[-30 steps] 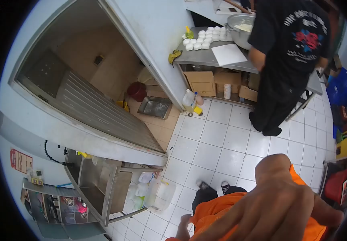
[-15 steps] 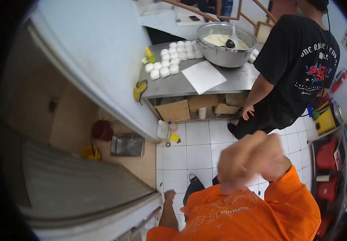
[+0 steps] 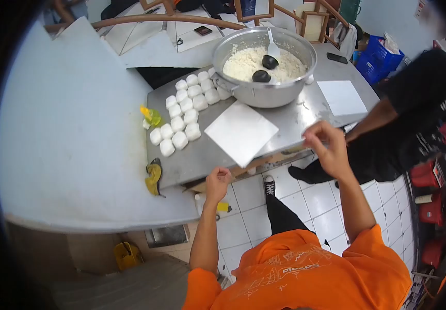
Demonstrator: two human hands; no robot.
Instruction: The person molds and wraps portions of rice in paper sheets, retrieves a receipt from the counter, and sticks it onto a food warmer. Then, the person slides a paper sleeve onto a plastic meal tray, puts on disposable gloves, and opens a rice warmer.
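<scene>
My left hand (image 3: 218,180) is loosely closed in front of the steel table's near edge, with nothing visible in it. Just beyond it lies a white paper sheet or stack (image 3: 241,133), one corner over the edge. My right hand (image 3: 330,151) hovers near the table's edge, fingers curled toward the thumb and no object visible in them. A large metal pot (image 3: 280,93) of white rice (image 3: 243,62) stands behind the paper. In it are a white-handled utensil (image 3: 273,47) and black cup-like pieces (image 3: 261,76). Several white rounded bundles (image 3: 180,139) are lined up at left.
A co-worker in black (image 3: 409,119) stands at right beside a second white paper (image 3: 341,97). A yellow-green bottle (image 3: 152,116) and yellow cloth (image 3: 153,177) are at the table's left end. Phones lie beyond the pot, near a blue crate (image 3: 380,58). A wall is at left.
I have moved closer to the table, so the pot and bundles look larger. My right hand has moved from before my chest toward the table; my left hand has come up toward the edge.
</scene>
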